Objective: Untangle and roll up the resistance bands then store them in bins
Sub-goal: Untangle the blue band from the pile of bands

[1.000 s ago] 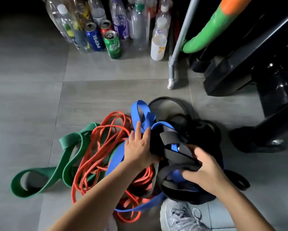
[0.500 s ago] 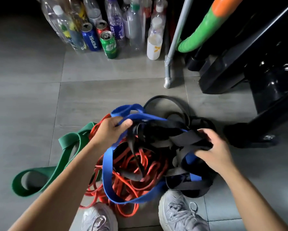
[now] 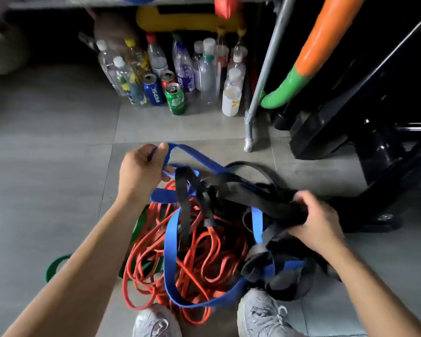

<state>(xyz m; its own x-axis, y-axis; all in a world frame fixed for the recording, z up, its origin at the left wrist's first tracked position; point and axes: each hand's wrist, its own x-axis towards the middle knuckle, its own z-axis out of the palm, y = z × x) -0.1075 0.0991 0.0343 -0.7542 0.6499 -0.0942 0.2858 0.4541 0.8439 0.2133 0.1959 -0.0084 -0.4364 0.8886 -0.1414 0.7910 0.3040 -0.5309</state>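
A grey tiled floor is shown beneath a tangle of resistance bands, with a row of plastic bottles lined up at the back under a yellow object. Most of the bottles are seen to be clear and capped, and one white bottle is set at the right end. A blue Pepsi can, a red can and a green can are stood in front of them, the green one with its top opened. A metal pole, an orange-and-green padded tube and a black equipment frame are ranged to the right.

The blue band is held up off the floor by the left hand, whose fingers are curled tightly round one end of its loop. A bunch of black bands is gripped in the closed fingers of the right hand. The blue band is threaded through the black ones. An orange band is heaped in coils on the floor below, and a green band is partly hidden under the left forearm. Two pale sneakers are planted at the near edge of the pile.
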